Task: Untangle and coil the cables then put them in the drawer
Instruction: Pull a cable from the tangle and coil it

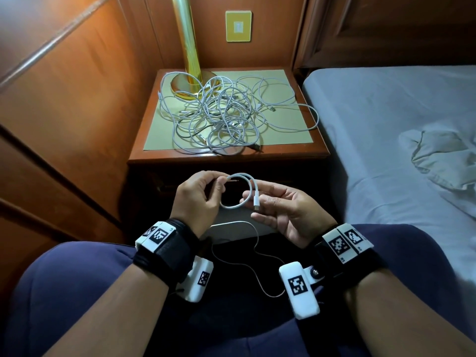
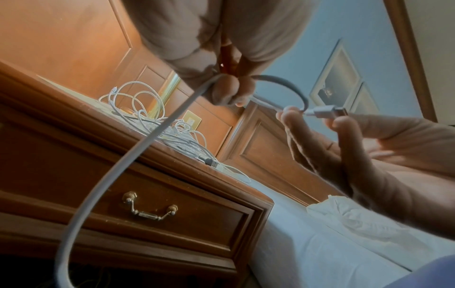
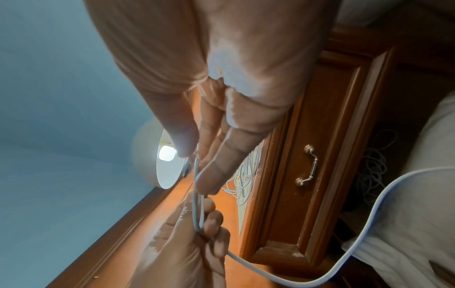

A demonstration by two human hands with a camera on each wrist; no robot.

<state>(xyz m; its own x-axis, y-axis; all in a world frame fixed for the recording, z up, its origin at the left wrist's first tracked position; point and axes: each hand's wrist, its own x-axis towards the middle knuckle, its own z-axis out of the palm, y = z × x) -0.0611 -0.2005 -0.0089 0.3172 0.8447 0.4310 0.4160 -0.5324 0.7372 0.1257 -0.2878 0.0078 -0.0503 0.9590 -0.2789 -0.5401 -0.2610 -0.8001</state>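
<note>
My left grip [image 1: 197, 195] pinches the white cable [image 1: 238, 176] at about nine o'clock on the loop I am forming, fingers curled tight round the strand so the turn cannot spring open. My right grip [image 1: 280, 207] sits at three o'clock on that loop, palm up and fingers fairly straight, with the thumb pressing the strand just above the plug [image 1: 256, 202] against the fingertips; I judge this is so the end stays put while I feed more length round. The rest of this cable trails down from my left grip and hangs slack over my lap [image 1: 77, 292], toward six o'clock, free to be drawn up turn by turn. Further out, at twelve o'clock, the tangled cables [image 1: 219, 117] lie heaped on the desk [image 1: 291, 153], partly draped round the brass lamp base [image 1: 184, 86], one strand looping off the three o'clock edge toward the bed [image 1: 386, 99]. The drawer [image 2: 172, 210] sits below the desk top with its brass handle [image 2: 150, 206] hanging; it looks closed, so I cannot tell what it holds. By my reckoning the coiling has barely started and nothing is stowed yet.
</note>
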